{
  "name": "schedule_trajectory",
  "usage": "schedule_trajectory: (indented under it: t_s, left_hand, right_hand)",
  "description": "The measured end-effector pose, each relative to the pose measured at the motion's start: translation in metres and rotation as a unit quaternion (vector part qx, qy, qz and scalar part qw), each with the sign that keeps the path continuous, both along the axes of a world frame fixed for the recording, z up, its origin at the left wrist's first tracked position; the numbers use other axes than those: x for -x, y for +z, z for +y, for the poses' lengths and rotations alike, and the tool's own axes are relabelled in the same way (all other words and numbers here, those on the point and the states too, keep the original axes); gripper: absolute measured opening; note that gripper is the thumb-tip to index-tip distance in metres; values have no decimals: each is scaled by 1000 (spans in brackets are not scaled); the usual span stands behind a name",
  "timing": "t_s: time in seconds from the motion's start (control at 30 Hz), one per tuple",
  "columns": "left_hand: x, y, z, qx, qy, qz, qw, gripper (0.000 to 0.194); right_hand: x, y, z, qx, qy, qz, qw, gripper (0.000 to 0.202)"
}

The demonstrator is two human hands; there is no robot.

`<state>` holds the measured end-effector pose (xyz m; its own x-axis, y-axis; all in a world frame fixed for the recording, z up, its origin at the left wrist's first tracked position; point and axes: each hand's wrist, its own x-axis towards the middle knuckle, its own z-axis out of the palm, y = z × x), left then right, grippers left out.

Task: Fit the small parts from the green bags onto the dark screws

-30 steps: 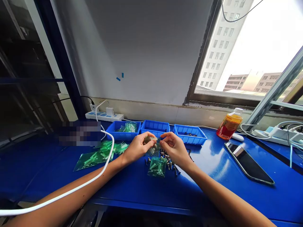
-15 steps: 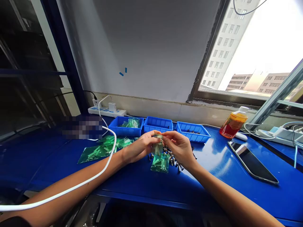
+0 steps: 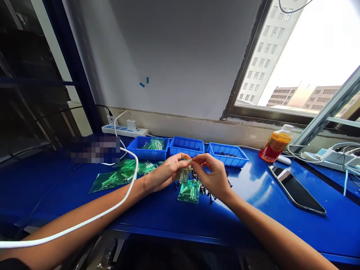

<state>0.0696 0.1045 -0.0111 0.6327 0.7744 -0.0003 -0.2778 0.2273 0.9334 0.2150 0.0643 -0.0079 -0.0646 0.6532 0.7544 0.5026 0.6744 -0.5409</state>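
So the small see-through, greenish plastic bag (image 3: 184, 175) is right at the fingertips, and honestly a lot of it is hard to make out. The left hand (image 3: 167, 173) has thumb and fingers clamped on its upper part, covering a good chunk, and the right hand (image 3: 211, 175) has thumb and forefinger pinched together at the top corner. Can't tell if its mouth is open, and whatever's inside is a blur. Right hand's other fingers are curled, partly hidden.

Long axis looks roughly up-and-down: top end at the fingertips, bottom end hanging below them with a slight lean toward the left hand.

Just below the fingers is a flat, square green plastic packet (image 3: 189, 192) with pale sticks in it. The pile of dark metal screws (image 3: 203, 189) is under the right-hand fingers, which block part of it. Past the fingertips is a blue ribbed plastic bin (image 3: 186, 153), its near edge partly covered. Both forearms run out of frame.
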Motion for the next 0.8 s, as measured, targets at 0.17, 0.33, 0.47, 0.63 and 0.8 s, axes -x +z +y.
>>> schedule_trajectory:
  t_s: [0.17,0.33,0.47,0.63,0.8]
  left_hand:
    - [0,0,0,-15,-8,0,1000,28]
    - [0,2,-3,-23,-12,15,1000,30]
    - [1,2,-4,-36,-8,26,999,30]
    - [1,4,-5,-51,5,27,998,30]
    - [0,7,-8,-52,22,35,998,28]
  right_hand:
    - [0,-2,0,2,-3,-3,1000,5]
    - [-2,-3,-2,-14,22,-14,1000,6]
    - [-3,-2,-3,-9,49,-28,998,6]
    - [-2,-2,-4,3,57,-17,998,1]
    - [-2,-6,-3,6,77,-2,997,7]
